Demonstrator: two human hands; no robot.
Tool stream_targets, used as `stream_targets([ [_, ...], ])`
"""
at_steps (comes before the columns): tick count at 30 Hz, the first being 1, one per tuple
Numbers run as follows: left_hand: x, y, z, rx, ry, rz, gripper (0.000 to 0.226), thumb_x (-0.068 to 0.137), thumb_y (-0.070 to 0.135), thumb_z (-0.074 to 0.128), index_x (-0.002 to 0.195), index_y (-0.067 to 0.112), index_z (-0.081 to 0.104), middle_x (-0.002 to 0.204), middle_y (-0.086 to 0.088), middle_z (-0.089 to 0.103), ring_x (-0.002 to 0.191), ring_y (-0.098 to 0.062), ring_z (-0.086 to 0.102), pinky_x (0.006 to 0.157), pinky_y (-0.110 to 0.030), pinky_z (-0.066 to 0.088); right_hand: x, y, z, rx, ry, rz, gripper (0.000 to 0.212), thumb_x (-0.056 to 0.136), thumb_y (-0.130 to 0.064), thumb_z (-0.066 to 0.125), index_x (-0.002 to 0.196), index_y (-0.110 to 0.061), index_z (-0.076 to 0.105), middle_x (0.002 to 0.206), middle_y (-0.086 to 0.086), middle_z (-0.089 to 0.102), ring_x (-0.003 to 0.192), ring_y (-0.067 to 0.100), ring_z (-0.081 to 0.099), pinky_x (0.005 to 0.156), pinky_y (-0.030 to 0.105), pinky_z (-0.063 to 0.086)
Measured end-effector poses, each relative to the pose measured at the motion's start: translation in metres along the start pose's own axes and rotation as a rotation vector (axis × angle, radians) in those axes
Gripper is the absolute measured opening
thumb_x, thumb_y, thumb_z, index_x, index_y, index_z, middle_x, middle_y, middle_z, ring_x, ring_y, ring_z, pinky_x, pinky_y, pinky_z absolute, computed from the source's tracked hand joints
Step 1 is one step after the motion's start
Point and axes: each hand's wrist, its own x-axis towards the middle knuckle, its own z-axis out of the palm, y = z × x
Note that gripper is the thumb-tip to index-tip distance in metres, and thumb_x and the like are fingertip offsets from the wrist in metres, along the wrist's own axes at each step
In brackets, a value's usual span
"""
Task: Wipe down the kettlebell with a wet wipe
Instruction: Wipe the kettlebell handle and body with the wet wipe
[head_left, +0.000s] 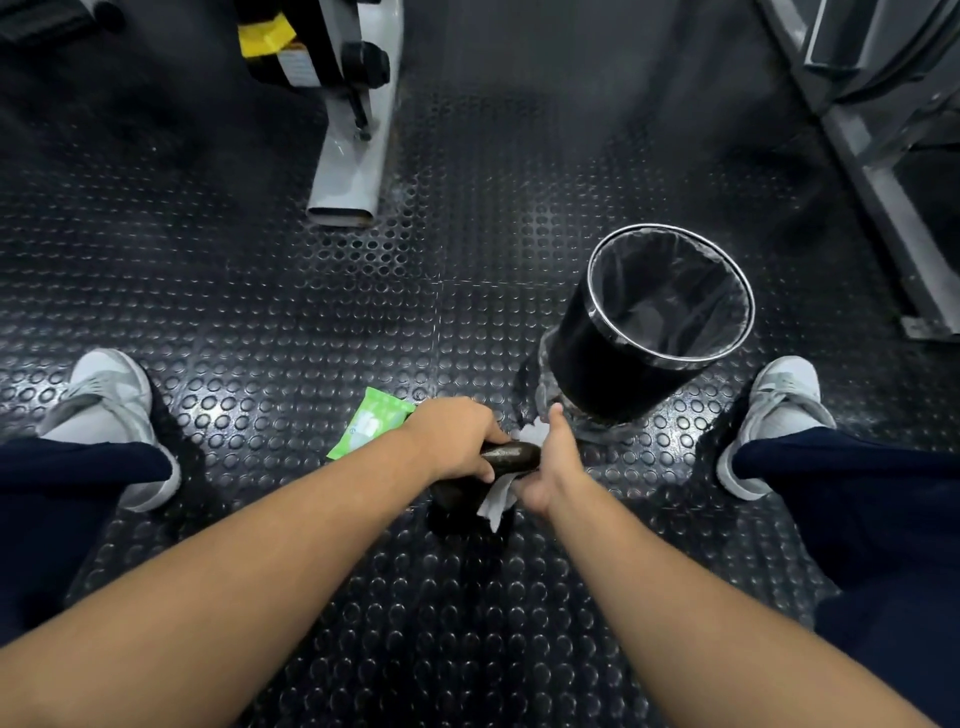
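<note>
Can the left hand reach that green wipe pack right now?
Probably yes: the green plastic wipe pack lies just beyond the left hand, nothing between; that hand must first release the black kettlebell handle.

dim, even overhead light glints off the studded floor (322, 312); wide-angle bending stretches the edges.

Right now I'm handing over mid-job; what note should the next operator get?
Left hand grips the kettlebell by its handle, steadying it on the floor.
Right hand holds the wipe against the kettlebell's right side.
Wipe pack lies on the floor beyond the left hand; bin stands beyond the right hand.
Done: wipe out and on the kettlebell. How much is wiped cannot be told.
Left: probably cover the whole kettlebell, then bin the wipe.
</note>
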Motion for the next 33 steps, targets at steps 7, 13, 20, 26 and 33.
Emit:
stream_targets([
  [7,0.001,0.000,0.001,-0.018,-0.024,-0.040,0.048,0.083,0.051,0.075,0.130,0.050,0.065,0.092,0.013,0.067,0.095,-0.020,0.066,0.067,-0.029,0.044,-0.017,-0.023,0.008,-0.009,0.032,0.029,0.076,0.100,-0.068,0.043,0.114,0.006,0.053,0.085,0.028,0.071,0.053,0.042,0.071,0.045,0.051,0.057],
  [13,0.001,-0.001,0.001,-0.031,-0.015,-0.030,0.051,0.081,0.052,0.076,0.130,0.051,0.064,0.099,0.012,0.070,0.099,-0.020,0.066,0.069,-0.029,0.045,-0.004,-0.001,0.002,-0.007,-0.045,0.028,0.089,0.095,-0.077,0.040,0.121,0.005,0.063,0.085,0.023,0.076,0.077,0.041,0.076,0.075,0.055,0.055],
  [20,-0.001,-0.001,0.000,-0.022,-0.018,-0.043,0.049,0.081,0.046,0.076,0.129,0.050,0.066,0.095,0.009,0.072,0.093,-0.021,0.067,0.066,-0.028,0.045,-0.027,-0.017,0.012,-0.060,0.026,0.068,0.080,0.098,-0.072,0.041,0.106,0.006,0.056,0.074,0.027,0.072,0.073,0.042,0.069,0.063,0.058,0.049],
  [26,0.001,0.000,-0.002,-0.038,-0.028,-0.050,0.046,0.078,0.041,0.076,0.123,0.048,0.068,0.091,0.009,0.072,0.093,-0.022,0.068,0.071,-0.031,0.053,-0.009,0.005,0.008,-0.173,0.069,-0.002,0.090,0.092,-0.078,0.046,0.134,0.000,0.058,0.113,0.026,0.074,0.096,0.043,0.075,0.084,0.056,0.061],
  [33,-0.002,-0.001,-0.001,-0.018,-0.006,-0.002,0.051,0.084,0.044,0.075,0.133,0.050,0.061,0.105,0.011,0.072,0.101,-0.022,0.067,0.072,-0.030,0.047,-0.021,-0.009,0.012,-0.052,0.052,0.045,0.085,0.092,-0.077,0.047,0.125,0.001,0.057,0.099,0.027,0.075,0.082,0.046,0.075,0.067,0.056,0.060],
])
